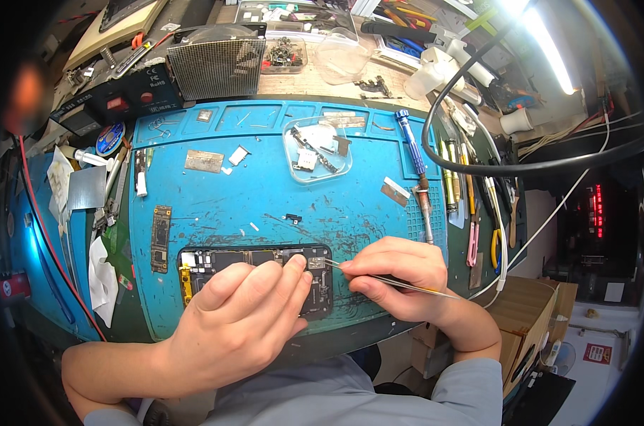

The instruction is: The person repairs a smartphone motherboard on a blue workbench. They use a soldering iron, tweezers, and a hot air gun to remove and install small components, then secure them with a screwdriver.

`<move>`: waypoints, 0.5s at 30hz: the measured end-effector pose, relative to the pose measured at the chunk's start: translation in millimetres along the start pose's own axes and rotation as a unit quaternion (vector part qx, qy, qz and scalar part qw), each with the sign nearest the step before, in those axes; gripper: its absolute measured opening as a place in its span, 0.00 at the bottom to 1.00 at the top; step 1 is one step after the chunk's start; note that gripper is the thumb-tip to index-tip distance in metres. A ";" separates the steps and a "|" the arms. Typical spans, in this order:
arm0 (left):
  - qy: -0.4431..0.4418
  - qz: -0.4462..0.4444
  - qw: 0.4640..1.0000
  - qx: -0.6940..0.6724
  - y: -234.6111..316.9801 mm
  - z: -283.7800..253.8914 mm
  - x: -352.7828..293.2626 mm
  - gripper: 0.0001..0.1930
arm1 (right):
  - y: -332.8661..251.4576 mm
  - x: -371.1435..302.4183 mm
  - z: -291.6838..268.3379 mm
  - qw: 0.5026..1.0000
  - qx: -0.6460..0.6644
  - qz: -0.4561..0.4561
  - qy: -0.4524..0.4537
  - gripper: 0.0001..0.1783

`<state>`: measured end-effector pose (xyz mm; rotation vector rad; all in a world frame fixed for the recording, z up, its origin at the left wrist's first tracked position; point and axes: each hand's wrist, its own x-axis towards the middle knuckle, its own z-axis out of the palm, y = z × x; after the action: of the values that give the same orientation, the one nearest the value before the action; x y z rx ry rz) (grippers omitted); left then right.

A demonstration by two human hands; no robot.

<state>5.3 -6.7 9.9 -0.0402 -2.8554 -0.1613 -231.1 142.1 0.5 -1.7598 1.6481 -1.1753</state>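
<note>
An opened smartphone [323,292] with its inner parts bare lies on the blue work mat [244,192], near the front edge. My left hand [240,323] lies over its lower middle, fingers stretched out and fingertips by a small silver part [316,263] on the phone. Whether those fingertips pinch anything is hidden. In my right hand [403,273] is a pair of thin metal tweezers [435,292], held between thumb and fingers. Their tips point left and reach the silver part's right side. A yellow strip [186,284] runs along the phone's left end.
Left of the phone lies a narrow circuit board [161,238]. Beyond it are a clear dish [319,150] of small parts, metal plates [203,160] and a blue screwdriver [409,142]. A black cable [535,169] loops in at right, over more tools. A fume filter [219,67] stands behind.
</note>
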 end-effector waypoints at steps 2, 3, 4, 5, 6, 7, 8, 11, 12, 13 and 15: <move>0.001 0.000 1.000 0.000 0.0 -0.2 0.2 0.26 | -0.4 0.1 0.1 1.000 -0.003 -0.001 0.000 0.10; 0.002 0.000 1.000 -0.001 0.1 -0.4 0.4 0.26 | -0.5 0.5 0.4 1.000 -0.004 -0.002 0.000 0.10; 0.002 -0.001 1.000 -0.001 0.3 -0.4 0.4 0.26 | -0.4 0.7 0.7 1.000 -0.005 -0.003 0.000 0.10; 0.003 -0.002 1.000 -0.001 0.5 -0.4 0.3 0.26 | -0.4 0.7 0.7 1.000 -0.006 -0.002 0.000 0.10; 0.003 -0.002 1.000 -0.001 0.7 -0.2 0.1 0.26 | -0.6 0.7 0.7 1.000 -0.007 -0.002 -0.001 0.10; 0.003 -0.003 1.000 -0.001 0.8 0.1 -0.2 0.26 | -0.7 0.8 0.8 1.000 -0.007 -0.001 -0.002 0.10; 0.004 -0.003 1.000 -0.002 0.9 0.4 -0.3 0.27 | -0.8 0.8 0.9 1.000 -0.007 0.001 -0.002 0.10; 0.004 -0.003 1.000 -0.001 1.3 0.4 -0.3 0.27 | -0.8 0.1 0.5 1.000 -0.006 0.002 -0.001 0.10; 0.002 -0.002 1.000 -0.001 1.2 -0.3 0.0 0.27 | -0.4 -0.2 0.6 1.000 -0.006 0.001 0.000 0.10; 0.001 -0.002 1.000 -0.001 0.8 -0.4 0.1 0.27 | -0.1 -0.1 0.8 1.000 -0.006 0.000 0.001 0.10; 0.002 -0.003 1.000 -0.003 0.4 0.5 -0.2 0.27 | -0.1 -0.1 0.9 1.000 -0.004 0.003 0.000 0.10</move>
<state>5.4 -6.3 9.4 -0.0332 -2.8519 -0.1697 -230.4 142.0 0.1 -1.7592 1.6598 -1.1680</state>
